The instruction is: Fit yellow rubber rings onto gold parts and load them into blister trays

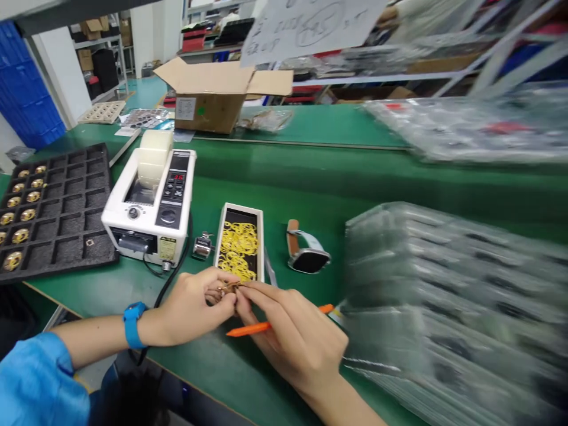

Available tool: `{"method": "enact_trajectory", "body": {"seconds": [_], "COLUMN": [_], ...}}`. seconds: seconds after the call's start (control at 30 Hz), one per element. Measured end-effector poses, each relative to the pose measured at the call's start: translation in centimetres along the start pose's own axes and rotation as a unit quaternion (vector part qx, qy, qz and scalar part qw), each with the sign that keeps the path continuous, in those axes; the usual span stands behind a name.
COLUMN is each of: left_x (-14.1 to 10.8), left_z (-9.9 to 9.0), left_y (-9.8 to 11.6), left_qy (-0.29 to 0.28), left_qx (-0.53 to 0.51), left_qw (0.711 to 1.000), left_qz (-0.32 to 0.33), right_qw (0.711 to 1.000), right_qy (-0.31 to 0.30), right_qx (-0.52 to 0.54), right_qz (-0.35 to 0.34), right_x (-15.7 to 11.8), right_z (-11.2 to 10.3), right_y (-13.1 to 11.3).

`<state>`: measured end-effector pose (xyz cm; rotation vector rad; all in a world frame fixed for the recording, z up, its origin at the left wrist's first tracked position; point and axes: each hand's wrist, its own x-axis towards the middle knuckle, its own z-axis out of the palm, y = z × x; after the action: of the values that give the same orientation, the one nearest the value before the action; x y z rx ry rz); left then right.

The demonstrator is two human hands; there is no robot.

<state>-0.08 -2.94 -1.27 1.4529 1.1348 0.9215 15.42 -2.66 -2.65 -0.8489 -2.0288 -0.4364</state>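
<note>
My left hand (195,305) and my right hand (295,337) meet at the table's front, closed on a small gold-coloured metal part (231,287). Fingers cover most of it, so its exact kind is unclear. An orange pointed stick (249,329), like a pen or pry tool, lies across my right hand, held among its fingers. Just beyond the fingertips stands a white box (261,248) with many yellow rings (238,244) inside. To its left sits a small metal tally counter (203,246); on its right lies a smartwatch (308,259) with a pale strap.
A white tape dispenser (177,207) stands at the left, its black cable running near my left wrist. Beside it lies a black foam tray (80,228) with round gold parts. Stacked clear plastic trays (381,284) fill the right. Behind are an open carton (213,109) and bagged trays (465,127).
</note>
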Motion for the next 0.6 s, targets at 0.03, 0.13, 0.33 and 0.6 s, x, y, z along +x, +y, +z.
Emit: {"method": "enact_trajectory", "body": {"seconds": [0.03, 0.13, 0.33, 0.6], "left_x": [0.0, -0.1, -0.2, 1.2], "left_z": [0.0, -0.1, -0.3, -1.0], "left_y": [-0.1, -0.4, 0.2, 1.2], "left_qy": [0.002, -0.003, -0.019, -0.010], "left_qx": [-0.007, -0.020, -0.060, -0.189], "left_qw": [1.000, 1.000, 0.998, 0.977], "left_qz": [0.001, 0.010, 0.013, -0.099], "right_qw": [1.000, 1.000, 0.999, 0.956], "right_qy": [0.000, -0.003, 0.001, -0.008], "right_qx": [-0.001, -0.006, 0.018, 0.194], "right_qz": [0.001, 0.004, 0.033, 0.221], "right_x": [-0.1, -0.3, 0.0, 1.2], "right_z": [0.0, 0.0, 0.1, -0.8], "right_y": [0.0, 0.1, -0.3, -0.3]}}
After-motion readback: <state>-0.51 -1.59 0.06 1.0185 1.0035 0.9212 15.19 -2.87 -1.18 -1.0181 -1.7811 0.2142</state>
